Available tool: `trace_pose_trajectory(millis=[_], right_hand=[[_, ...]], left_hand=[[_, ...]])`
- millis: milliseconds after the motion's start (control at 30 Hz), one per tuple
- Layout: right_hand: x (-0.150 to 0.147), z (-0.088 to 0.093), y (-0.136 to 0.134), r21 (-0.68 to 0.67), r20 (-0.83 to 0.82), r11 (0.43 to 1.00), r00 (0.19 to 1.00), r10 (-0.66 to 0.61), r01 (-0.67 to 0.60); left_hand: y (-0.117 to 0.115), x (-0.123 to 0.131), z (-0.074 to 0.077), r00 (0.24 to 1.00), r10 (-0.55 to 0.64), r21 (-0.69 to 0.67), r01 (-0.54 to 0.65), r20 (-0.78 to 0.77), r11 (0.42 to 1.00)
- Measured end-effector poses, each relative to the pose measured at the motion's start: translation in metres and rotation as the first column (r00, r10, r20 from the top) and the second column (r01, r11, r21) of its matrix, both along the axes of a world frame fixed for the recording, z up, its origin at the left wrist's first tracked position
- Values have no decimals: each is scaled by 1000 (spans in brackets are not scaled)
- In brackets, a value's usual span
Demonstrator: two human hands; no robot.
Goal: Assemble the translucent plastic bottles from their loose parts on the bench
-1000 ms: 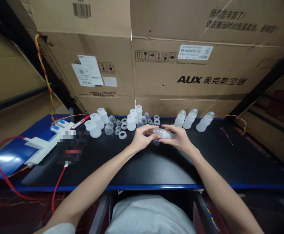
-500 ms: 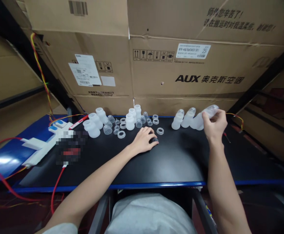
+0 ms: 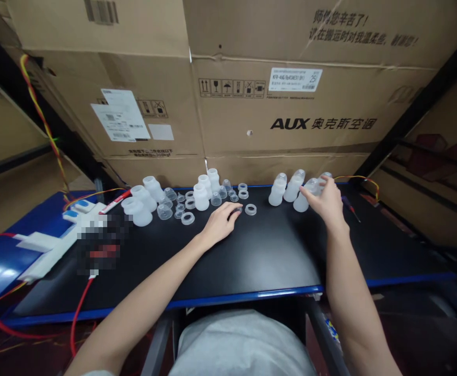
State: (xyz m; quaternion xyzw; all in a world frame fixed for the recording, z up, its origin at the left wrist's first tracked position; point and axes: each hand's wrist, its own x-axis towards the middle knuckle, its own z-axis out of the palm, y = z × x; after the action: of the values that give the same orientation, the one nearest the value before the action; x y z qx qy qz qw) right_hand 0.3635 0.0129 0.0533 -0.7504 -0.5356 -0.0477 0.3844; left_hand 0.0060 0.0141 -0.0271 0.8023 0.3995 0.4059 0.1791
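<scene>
My left hand (image 3: 221,223) rests low over the black tabletop, thumb and fingers closed on a small clear plastic piece (image 3: 238,210), mostly hidden by the fingertips. Just to its right lies a clear collar ring (image 3: 250,209). My right hand (image 3: 326,202) is at the capped baby bottles, thumb and fingers spread apart. It is beside a front bottle (image 3: 301,202) and partly covers another capped bottle (image 3: 325,176) behind; whether the fingertips touch either is unclear. Two more capped bottles, one on the left (image 3: 277,191) and one in the middle (image 3: 295,186), stand close by.
Open bottles (image 3: 137,211) stand at left, others (image 3: 201,196) in the middle, among clear domed caps (image 3: 164,211), teats and rings (image 3: 188,218). A power strip (image 3: 61,248) with cables lies far left. A screwdriver (image 3: 351,209) lies right. Cardboard (image 3: 228,125) walls the back.
The tilted bottle my right hand held is down among the other capped bottles, and the fingers have spread. My left hand's fingers have drawn together on the small clear piece. The view has shifted slightly.
</scene>
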Motion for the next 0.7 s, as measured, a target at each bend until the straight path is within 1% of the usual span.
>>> trace_pose_trajectory(millis=[33,100,133,167,200,233,267,300,333,367,400,433,533,600,633,700], right_hand=[[-4,2,-1,94,43,995,999,-28,24],[-16,7,-4,280,94,959,992,-81,51],[-25,8,-6,337,94,941,993,-74,39],[-36,8,-8,360,87,933,996,-33,0],[-47,6,-10,347,75,935,996,46,-70],[-60,2,-11,299,68,938,984,164,-177],[-72,-4,-12,237,67,922,951,300,-308],[-83,-11,-12,152,72,882,895,441,-447],[-93,-20,-11,66,81,829,831,550,-555],[-101,-29,-10,-16,93,779,775,625,-627],[-108,-37,-7,-91,112,739,730,674,-668],[-113,-45,-5,-154,136,712,699,702,-685],[-119,-62,2,-280,181,661,637,749,-696],[-118,-66,5,-303,145,639,628,765,-707],[-117,-66,5,-293,110,628,627,771,-721],[-117,-66,6,-215,6,617,630,776,-757]], left_hand=[[1,1,0,995,-21,-38,25,97,999],[4,4,-1,960,-19,-123,55,278,991],[5,5,-2,938,1,-168,61,347,984],[5,6,-2,917,25,-213,66,398,975],[6,7,-1,900,46,-253,72,433,965],[6,7,-1,887,63,-286,80,458,955],[5,7,0,876,77,-311,87,477,946],[5,7,1,867,88,-331,92,491,939],[5,7,2,859,98,-347,97,503,933],[5,6,3,850,108,-360,100,516,927],[6,6,4,841,119,-373,105,528,922],[6,5,4,832,128,-386,109,540,916],[9,4,4,810,153,-409,115,566,905],[10,4,3,805,158,-411,115,572,904],[10,4,3,807,153,-410,118,571,904],[10,4,2,816,131,-402,131,562,906]])
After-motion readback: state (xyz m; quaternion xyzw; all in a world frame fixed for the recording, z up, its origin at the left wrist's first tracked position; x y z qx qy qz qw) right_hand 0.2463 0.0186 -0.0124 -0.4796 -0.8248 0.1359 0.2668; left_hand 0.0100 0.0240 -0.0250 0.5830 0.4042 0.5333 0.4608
